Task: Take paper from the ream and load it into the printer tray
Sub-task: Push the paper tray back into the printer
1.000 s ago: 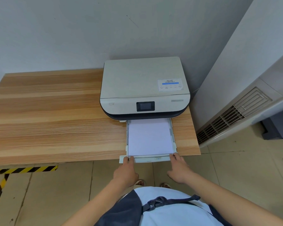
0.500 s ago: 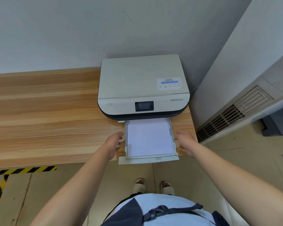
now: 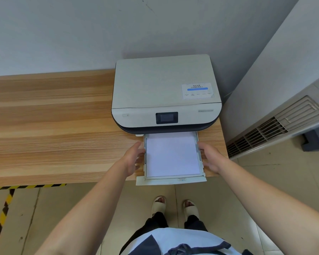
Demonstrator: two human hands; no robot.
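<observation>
A white printer point(image 3: 164, 89) with a dark front band stands at the right end of the wooden table point(image 3: 50, 126). Its paper tray point(image 3: 170, 181) is pulled out toward me and holds a flat stack of white paper point(image 3: 171, 153). My left hand point(image 3: 133, 159) rests against the tray's left side wall, fingers apart. My right hand point(image 3: 211, 158) is at the tray's right side wall, fingers spread too. Neither hand holds paper. No ream is in view.
A grey wall stands behind the table. A ventilation unit point(image 3: 284, 126) juts out close on the right. Yellow-black tape point(image 3: 26, 186) marks the floor at the left. My feet in pale slippers point(image 3: 173, 205) stand below the tray.
Both hands left the tray's front edge and moved forward to its two sides. The camera view shifted slightly; the tray and paper stay in place.
</observation>
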